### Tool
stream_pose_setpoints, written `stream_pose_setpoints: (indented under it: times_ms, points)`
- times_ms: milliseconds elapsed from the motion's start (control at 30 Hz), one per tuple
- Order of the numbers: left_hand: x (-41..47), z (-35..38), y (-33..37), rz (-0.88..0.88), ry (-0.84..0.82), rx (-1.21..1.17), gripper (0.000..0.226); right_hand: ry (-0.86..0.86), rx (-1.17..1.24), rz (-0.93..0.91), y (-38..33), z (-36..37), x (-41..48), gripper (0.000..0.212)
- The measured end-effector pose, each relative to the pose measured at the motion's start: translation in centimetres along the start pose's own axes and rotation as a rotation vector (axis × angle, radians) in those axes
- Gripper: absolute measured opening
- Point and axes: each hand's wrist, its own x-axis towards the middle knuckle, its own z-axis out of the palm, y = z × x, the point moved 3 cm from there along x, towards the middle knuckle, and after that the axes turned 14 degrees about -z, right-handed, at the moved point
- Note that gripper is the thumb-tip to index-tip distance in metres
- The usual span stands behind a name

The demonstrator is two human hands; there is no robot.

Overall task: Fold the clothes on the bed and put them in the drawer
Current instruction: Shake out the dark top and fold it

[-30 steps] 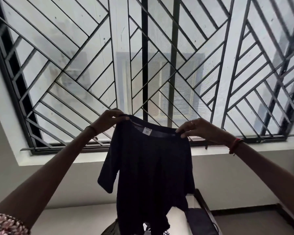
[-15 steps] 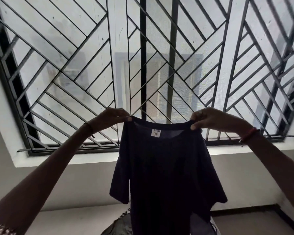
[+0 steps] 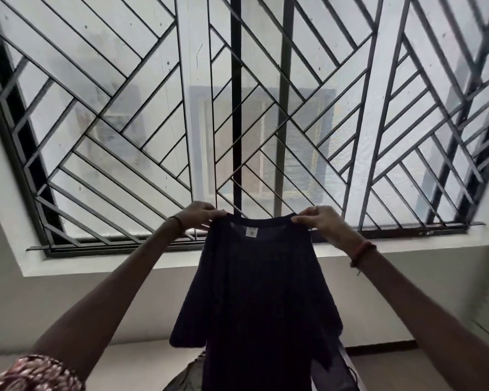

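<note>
A barred window (image 3: 237, 108) fills the wall ahead as a person holds a dark T-shirt (image 3: 260, 292) up at arm's length in front of it. The garment hangs free in the air, clear of the bed, of which only what looks like a scrap of patterned cloth (image 3: 187, 373) shows at the bottom edge of the view. The left hand (image 3: 201, 217) pinches one shoulder and the right hand (image 3: 316, 221) pinches the other, each just beside the neckline, with the white label (image 3: 251, 232) between them and facing the camera. The step in hand appears to be squaring the shirt before the first fold. It should go best with both grips level and the cloth drawn taut, since the sleeve (image 3: 187, 328) on the left juts out while the right side hangs bunched and probably needs a shake. Open air lies to either side of the shirt and under both arms. The window sill (image 3: 153, 261) runs behind the hands, how close cannot be told, and a dark shape (image 3: 339, 371) sits just beside the hem at lower right, where the cloth could catch.
</note>
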Motion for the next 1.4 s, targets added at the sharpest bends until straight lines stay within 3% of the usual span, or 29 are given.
stream_pose_setpoints:
  times_ms: [167, 233, 467, 600, 800, 1067, 1200, 1267, 1367, 1400]
  points:
    - [-0.7, 3.1, -1.3, -0.051, -0.056, -0.303, 0.038, 0.126, 0.012, 0.044, 1.2, 3.3, -1.0, 0.012]
    - [-1.2, 4.2, -0.8, -0.036, -0.075, -0.351, 0.034, 0.146, 0.055, 0.044, 1.0, 4.7, -1.3, 0.016]
    - [-2.2, 6.8, 0.9, 0.050, -0.014, -0.322, 0.020, 0.182, 0.030, -0.034, -0.8, 8.7, -0.9, 0.021]
    - [-2.3, 6.7, 0.9, 0.050, -0.095, -0.413, 0.023, 0.193, 0.042, -0.044, -1.2, 9.1, -0.4, 0.025]
    - [-2.5, 6.1, 1.3, 0.093, -0.223, -0.445, 0.014, 0.144, 0.184, -0.041, -1.7, 8.8, -0.7, 0.015]
    - [-1.8, 5.9, 2.4, 0.265, -0.109, -0.261, 0.013, 0.013, 0.165, -0.114, -2.3, 7.9, -0.6, 0.015]
    - [-1.2, 5.4, 3.2, 0.367, 0.116, -0.064, 0.037, -0.020, 0.218, -0.096, -2.2, 7.2, -0.5, 0.018]
    - [-1.0, 5.4, 3.4, 0.428, 0.088, 0.019, 0.038, -0.052, 0.293, -0.103, -2.5, 7.0, -0.7, 0.016]
    - [-0.9, 5.6, 3.8, 0.381, -0.050, 0.009, 0.020, -0.044, 0.460, -0.082, -2.9, 6.9, -0.8, 0.015]
    - [-0.9, 5.5, 4.0, 0.367, -0.047, 0.003, 0.029, -0.029, 0.488, -0.086, -2.9, 6.9, -0.8, 0.017]
